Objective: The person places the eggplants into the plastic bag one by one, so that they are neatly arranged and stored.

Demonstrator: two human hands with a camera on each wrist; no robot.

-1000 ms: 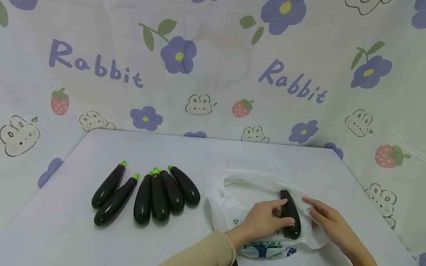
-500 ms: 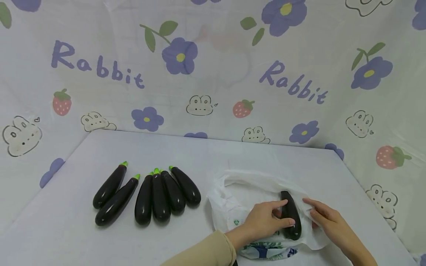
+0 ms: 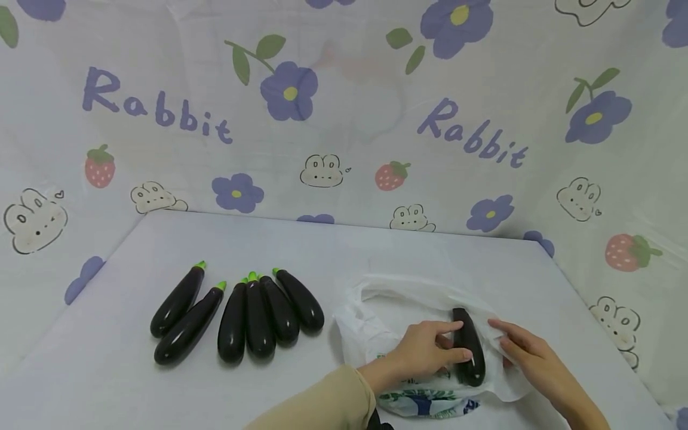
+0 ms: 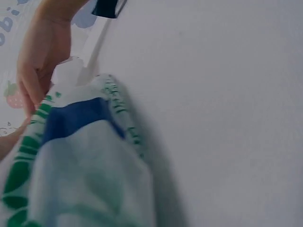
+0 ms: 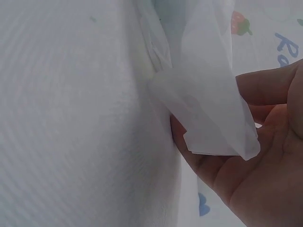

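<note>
A dark eggplant (image 3: 470,349) lies in the mouth of a white plastic bag (image 3: 371,334), with no green stem visible on it. Coming from the lower left, my left hand (image 3: 416,355) holds it from its left side, the thumb and forefinger apart on its skin. Beyond the bag's right edge, my right hand (image 3: 532,355) pinches the plastic. The right wrist view shows a flap of the bag (image 5: 203,109) between the right hand's fingers (image 5: 270,87). Green and blue print marks the bag's side (image 4: 94,156) in the left wrist view. The bag's inside is mostly hidden.
Several eggplants (image 3: 259,319) with green stems lie on the left half of the white table (image 3: 258,239). Behind the table hangs a cloth backdrop (image 3: 365,107) with flowers, rabbits and strawberries.
My left hand and sleeve have shifted very slightly left, the thumb drawing back a little over the eggplant. The right hand, the bag's opening and the eggplants on the table look unchanged.
</note>
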